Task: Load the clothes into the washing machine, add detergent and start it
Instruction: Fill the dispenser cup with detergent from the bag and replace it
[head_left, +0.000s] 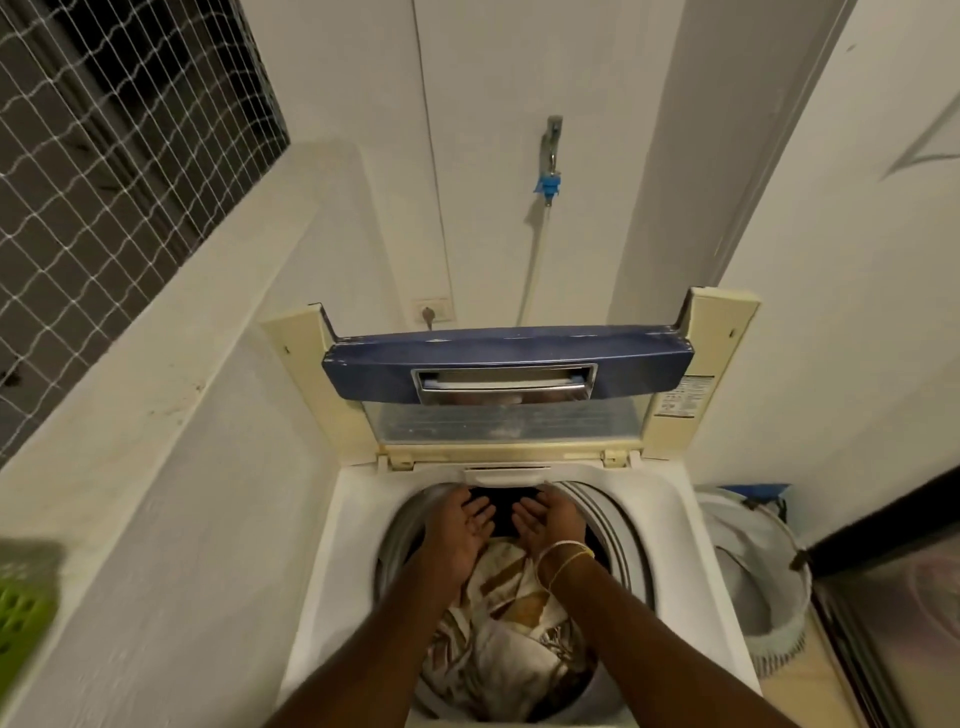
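A white top-loading washing machine (332, 551) stands below me with its blue-handled lid (506, 371) folded up at the back. Inside the drum lies a cream and brown patterned cloth (511, 623) over darker clothes. My left hand (460, 530) and my right hand (548, 522) are both held over the far part of the drum opening, palms up, fingers apart, holding nothing. Thin bangles circle my right wrist. No detergent is visible.
A green basket (21, 618) blurs at the left edge on a white ledge. A pale laundry hamper (763, 587) stands right of the machine beside a dark glass door (893, 613). A tap with a blue hose fitting (549, 184) and a wall socket (431, 310) are on the wall behind.
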